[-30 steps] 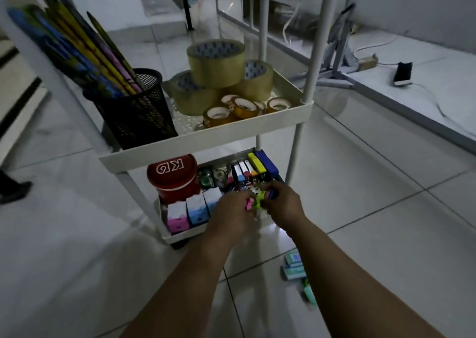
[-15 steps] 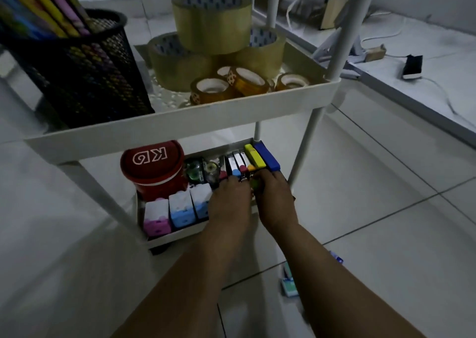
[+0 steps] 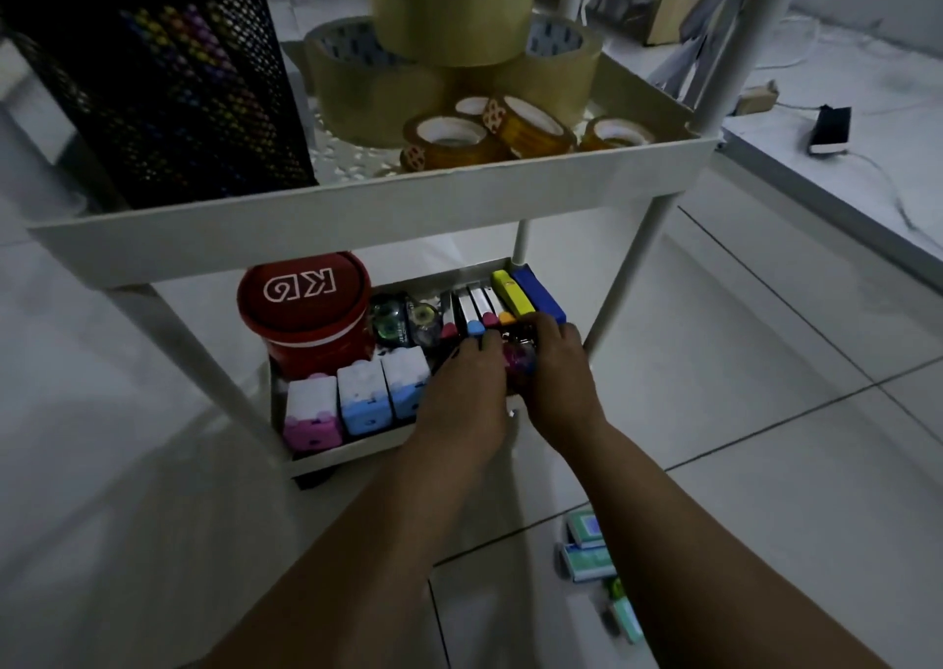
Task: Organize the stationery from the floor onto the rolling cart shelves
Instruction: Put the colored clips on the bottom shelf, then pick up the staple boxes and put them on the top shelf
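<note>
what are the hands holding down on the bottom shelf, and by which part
Both the left hand and the right hand close around a bunch of small colourful clips, gripped from either side.

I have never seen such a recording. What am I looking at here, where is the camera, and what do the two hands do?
There is no machine here. A person wears one wide-angle camera on the head, so you look down along their own arms. They are sorting stationery onto a white rolling cart.

The upper shelf carries a black mesh pen holder full of coloured pencils, big rolls of brown packing tape and small tape rolls.

The lower shelf holds a red round tub, three small pink and blue boxes, correction tape dispensers and a row of coloured staplers.

The left hand and the right hand meet on this shelf around a small bunch of colourful items, perhaps clips; the picture is too dark to be sure.

Some small greenish boxes wait on the tiled floor.
</note>
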